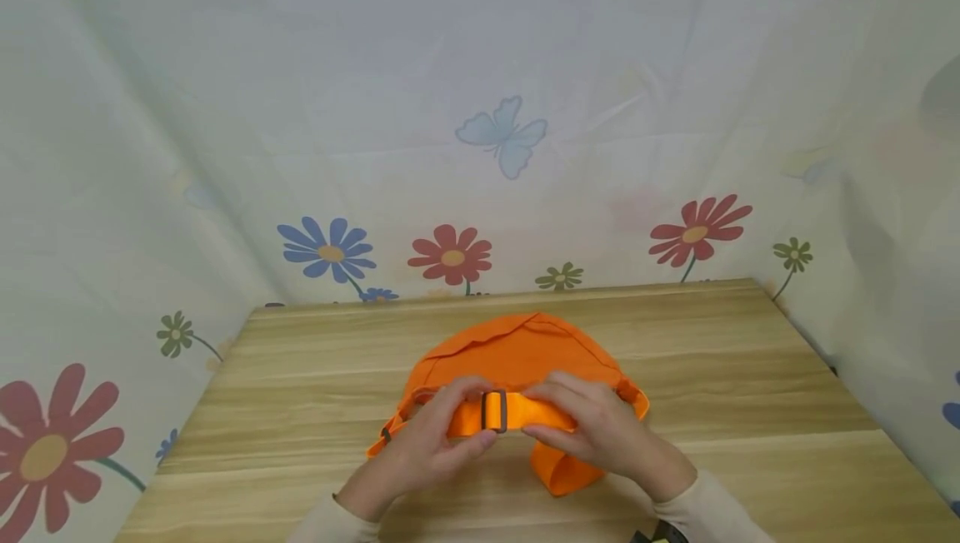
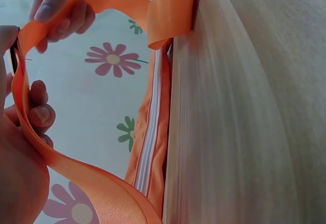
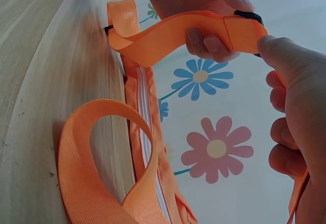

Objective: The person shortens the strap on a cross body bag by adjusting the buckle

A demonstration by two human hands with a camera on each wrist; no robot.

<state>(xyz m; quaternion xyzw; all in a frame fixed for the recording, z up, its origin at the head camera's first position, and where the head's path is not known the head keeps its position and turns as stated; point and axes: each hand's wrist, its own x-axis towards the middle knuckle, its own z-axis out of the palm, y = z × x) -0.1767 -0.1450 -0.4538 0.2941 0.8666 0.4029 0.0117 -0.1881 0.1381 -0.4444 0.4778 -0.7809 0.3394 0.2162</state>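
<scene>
An orange fabric bag lies on the table, its white zipper seen edge-on in the left wrist view. Raised in front of it is its orange webbing strap, threaded through a black slide buckle. My left hand pinches the strap just left of the buckle, thumb below and fingers above. On the other side, my right hand grips the strap between thumb and fingers. A loose strap loop hangs down beneath the right hand.
The wood-grain table reaches back to a pale curtain printed with flowers and butterflies. A small dark fitting sits on the strap at the bag's left end. A dark wrist device shows by the right sleeve.
</scene>
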